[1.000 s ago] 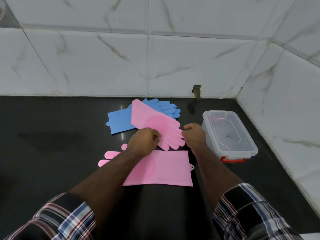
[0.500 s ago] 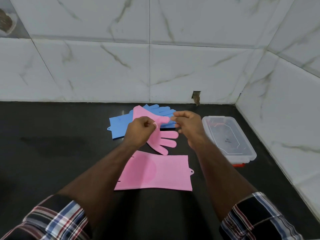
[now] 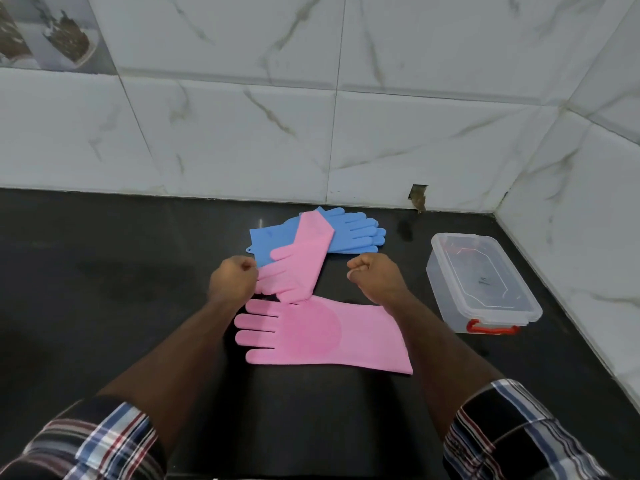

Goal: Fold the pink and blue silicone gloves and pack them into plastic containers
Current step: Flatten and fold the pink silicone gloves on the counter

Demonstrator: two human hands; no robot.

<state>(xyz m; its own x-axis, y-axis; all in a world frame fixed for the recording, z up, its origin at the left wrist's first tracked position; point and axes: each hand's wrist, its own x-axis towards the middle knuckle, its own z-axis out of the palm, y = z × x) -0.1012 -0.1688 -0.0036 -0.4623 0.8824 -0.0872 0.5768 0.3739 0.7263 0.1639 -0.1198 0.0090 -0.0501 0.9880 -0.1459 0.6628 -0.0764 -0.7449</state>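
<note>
One pink glove (image 3: 322, 336) lies flat near me, fingers to the left, cuff to the right. A second pink glove (image 3: 301, 258) lies slanted above it, its cuff resting on the blue gloves (image 3: 349, 233) and its fingers pointing down-left. My left hand (image 3: 233, 284) is a fist closed at those fingertips. My right hand (image 3: 375, 277) is a fist holding nothing, just right of that glove and apart from it. The clear plastic container (image 3: 440, 271) with a lid and a red clasp stands to the right.
The black countertop (image 3: 104, 306) meets white marble-tiled walls behind and on the right, forming a corner beyond the container. A small hole (image 3: 417, 197) shows in the back wall at counter level.
The upper pink glove was lifted by both hands and turned; its fingers now point down-left instead of down-right. My right hand has let go and drawn back to the right.
</note>
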